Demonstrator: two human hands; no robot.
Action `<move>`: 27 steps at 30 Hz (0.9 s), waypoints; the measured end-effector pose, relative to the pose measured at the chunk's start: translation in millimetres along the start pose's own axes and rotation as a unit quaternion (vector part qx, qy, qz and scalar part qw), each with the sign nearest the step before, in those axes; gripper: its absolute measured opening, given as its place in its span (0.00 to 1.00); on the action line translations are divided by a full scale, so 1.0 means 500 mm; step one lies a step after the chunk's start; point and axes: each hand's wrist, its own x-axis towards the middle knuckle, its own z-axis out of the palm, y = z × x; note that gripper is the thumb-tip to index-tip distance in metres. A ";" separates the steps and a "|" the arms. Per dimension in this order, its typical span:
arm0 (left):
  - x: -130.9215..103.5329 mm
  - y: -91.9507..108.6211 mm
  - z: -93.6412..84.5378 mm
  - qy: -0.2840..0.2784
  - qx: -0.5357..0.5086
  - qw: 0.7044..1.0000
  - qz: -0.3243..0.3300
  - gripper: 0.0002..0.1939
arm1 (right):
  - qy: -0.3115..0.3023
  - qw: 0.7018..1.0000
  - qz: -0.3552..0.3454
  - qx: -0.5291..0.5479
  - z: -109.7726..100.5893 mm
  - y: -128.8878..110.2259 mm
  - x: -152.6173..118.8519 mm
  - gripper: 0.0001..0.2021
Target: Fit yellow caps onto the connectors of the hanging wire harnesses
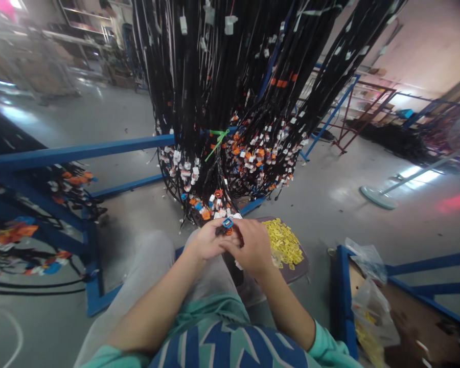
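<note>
In front of my lap my two hands meet around a small blue connector (227, 223) with black wires and an orange piece (229, 232) beside it. My left hand (209, 240) is closed on the connector from the left. From the right, my right hand (255, 244) has curled fingers and a thumb close against the orange piece; what its fingertips grip is hidden. Just beyond my hands hang the ends of a thick bundle of black wire harnesses (199, 102), with many white, orange and blue connectors.
A stool (301, 271) at my right carries a heap of small yellow parts (285, 243). Blue metal frames (80, 152) stand on the left and right. Clear plastic bags (375, 306) lie in a bin at lower right. Farther back are a round-based stand (378, 198) and a person (117, 23).
</note>
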 end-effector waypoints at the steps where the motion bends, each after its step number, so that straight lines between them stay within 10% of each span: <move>1: 0.001 -0.001 0.002 -0.002 0.003 1.000 0.003 0.13 | -0.003 1.000 0.010 -0.011 0.005 -0.002 0.001 0.15; 10: -0.015 0.007 0.000 0.116 0.119 0.986 -0.029 0.09 | 0.043 0.991 0.088 0.092 0.000 0.032 0.001 0.08; 20: -0.025 0.021 0.003 0.216 0.253 0.943 0.013 0.05 | 0.070 0.901 0.281 0.322 -0.001 0.035 0.029 0.12; 27: -0.024 0.028 -0.004 0.184 0.135 0.973 -0.041 0.10 | 0.043 0.944 0.209 0.253 0.002 0.025 0.032 0.09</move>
